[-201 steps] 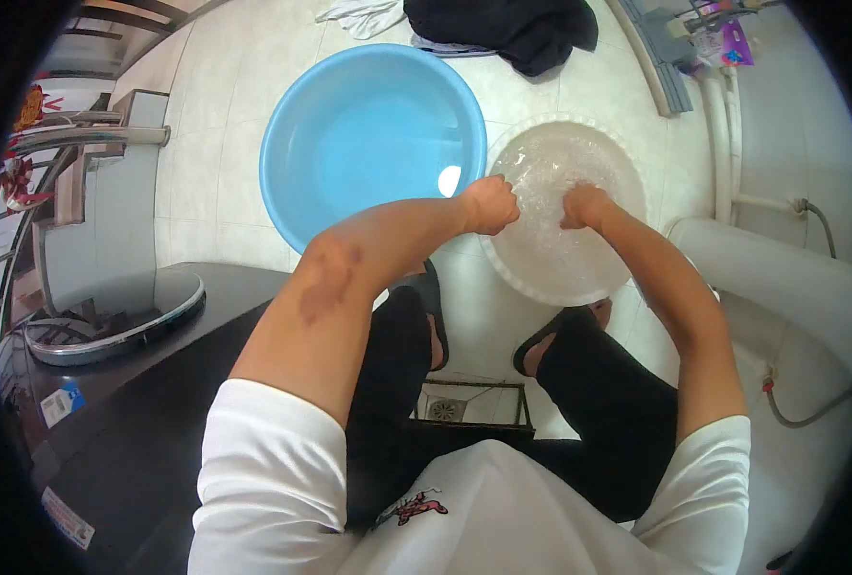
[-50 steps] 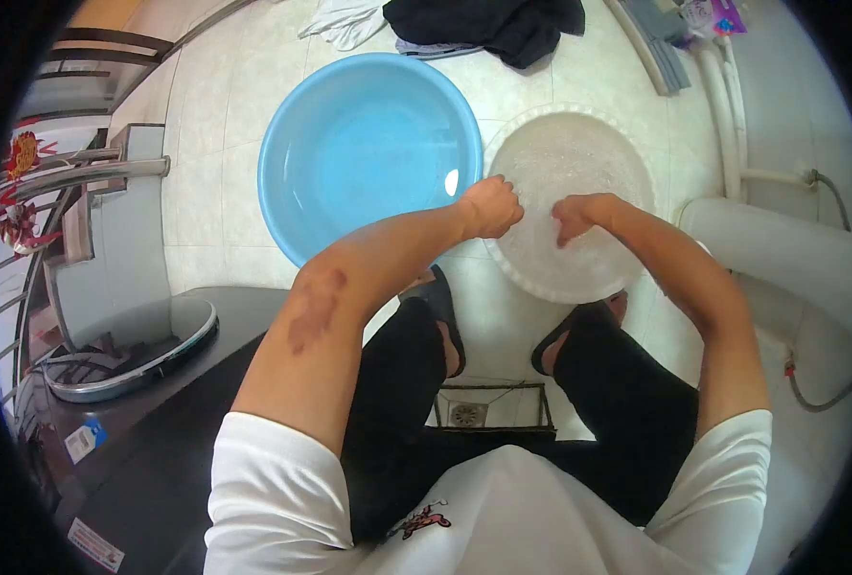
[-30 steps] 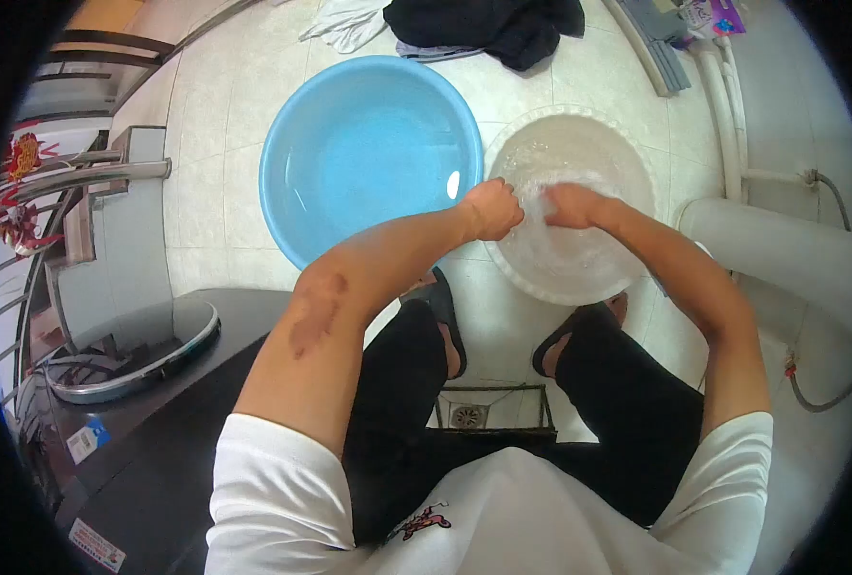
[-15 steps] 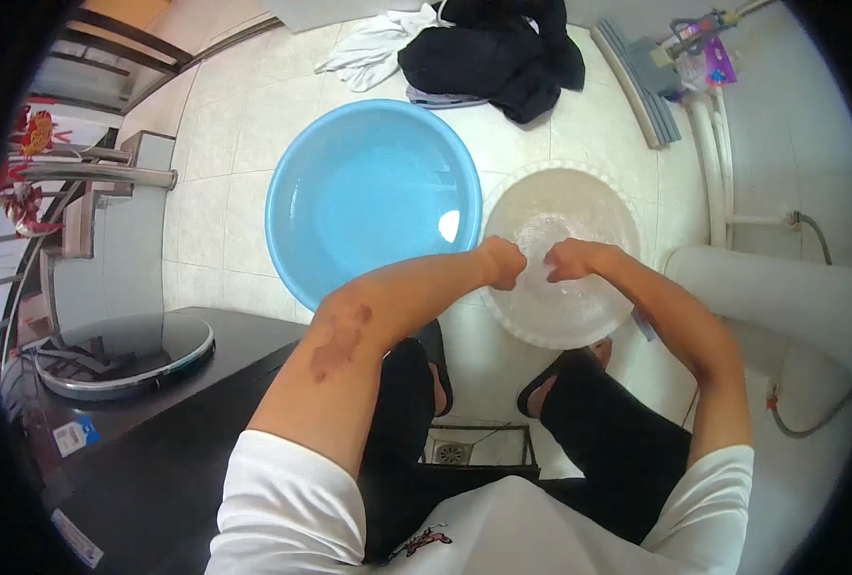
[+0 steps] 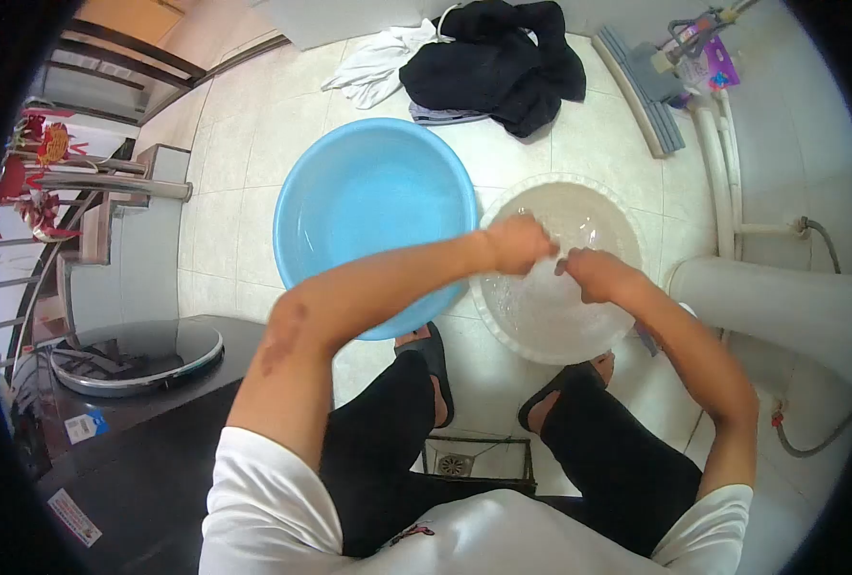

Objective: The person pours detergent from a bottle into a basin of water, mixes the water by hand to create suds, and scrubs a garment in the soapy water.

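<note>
My left hand (image 5: 524,244) is closed over the middle left of a whitish basin (image 5: 598,331) with a scalloped rim, which holds water. Close beside it, over the same basin, my right hand (image 5: 598,275) is closed too, its fingertips turned toward the left hand. What lies between or inside the fingers is too small to make out. A large light-blue basin (image 5: 368,182) stands against the whitish one on the left, under my left forearm.
Black clothes (image 5: 483,77) and a white cloth (image 5: 378,69) lie on the tiles beyond the basins. A grey mop head (image 5: 642,96) leans at the upper right near white pipes (image 5: 718,172). A round glossy lid (image 5: 138,356) tops a black surface on the left.
My left hand has moved right from the rim over the whitish basin, close to my right hand. The view has tilted, so the clothes and basins sit lower than before.
</note>
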A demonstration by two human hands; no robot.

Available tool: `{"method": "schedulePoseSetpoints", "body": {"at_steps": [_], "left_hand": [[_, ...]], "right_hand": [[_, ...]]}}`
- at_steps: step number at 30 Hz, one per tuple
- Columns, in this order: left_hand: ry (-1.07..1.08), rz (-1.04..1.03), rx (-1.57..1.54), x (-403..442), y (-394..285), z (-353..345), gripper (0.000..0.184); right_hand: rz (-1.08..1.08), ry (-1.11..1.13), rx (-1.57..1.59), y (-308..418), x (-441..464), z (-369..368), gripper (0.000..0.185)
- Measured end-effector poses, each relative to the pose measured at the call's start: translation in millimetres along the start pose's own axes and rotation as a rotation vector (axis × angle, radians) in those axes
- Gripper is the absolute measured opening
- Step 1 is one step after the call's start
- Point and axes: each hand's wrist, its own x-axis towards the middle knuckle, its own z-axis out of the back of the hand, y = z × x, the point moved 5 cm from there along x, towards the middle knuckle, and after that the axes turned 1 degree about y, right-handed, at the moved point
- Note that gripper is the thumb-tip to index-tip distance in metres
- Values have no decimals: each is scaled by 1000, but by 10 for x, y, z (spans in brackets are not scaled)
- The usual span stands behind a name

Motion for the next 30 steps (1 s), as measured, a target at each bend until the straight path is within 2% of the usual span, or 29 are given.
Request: {"method": "schedulePoseSetpoints", "body": {"at_steps": [1, 3, 5, 7, 8, 10, 11, 13, 15, 19, 21, 22, 24, 25, 27, 28, 29, 30], "left_hand": [[-144, 59, -69, 6, 213, 204, 34], [-235, 283, 19, 11, 692, 604, 30], [-245, 548, 92, 92, 1424, 561, 28], [-27, 570, 122, 200, 2181, 221, 38], [-23, 573, 118, 271, 2334, 102, 38], [213, 724, -2, 339, 2598, -76, 53], [203, 738, 0, 406, 2654, -67, 53], [99, 959, -192, 445, 2630, -149, 66], [168, 956, -132, 481, 2735, -248, 73], [128, 1030, -113, 418, 2754, -70, 77], [-15, 984, 0, 393, 2696, 104, 64], [-6, 979, 2, 344, 2657, 211, 64], [-202, 730, -206, 199, 2561, 490, 46], [-421, 566, -190, 99, 2546, 617, 30], [-446, 551, -348, -81, 2385, 1018, 30], [-501, 457, -354, -124, 2409, 1150, 33], [-575, 413, -492, -200, 2255, 1382, 33], [-564, 480, -512, -270, 2045, 1616, 33]], "right_hand": [[93, -22, 80, 1, -35, 95, 51], [110, -78, 158, -58, -102, 257, 47], [118, -128, 233, -98, -145, 375, 43], [168, -237, 379, -143, -140, 476, 36], [171, -232, 382, -163, -99, 439, 36], [249, -311, 437, -195, -61, 463, 31], [260, -314, 425, -217, -44, 496, 31], [233, -304, 487, -150, -91, 521, 29], [251, -322, 602, -176, -54, 353, 27], [234, -327, 518, -175, -108, 312, 29], [214, -303, 510, -162, -158, 305, 29], [257, -372, 553, -168, -189, 336, 29], [284, -439, 612, -166, -281, 363, 29], [266, -475, 608, -187, -314, 419, 29], [242, -514, 602, -181, -388, 503, 30], [198, -542, 657, -216, -426, 544, 30], [158, -572, 705, -255, -450, 587, 29], [159, -573, 697, -269, -475, 611, 29]]}}
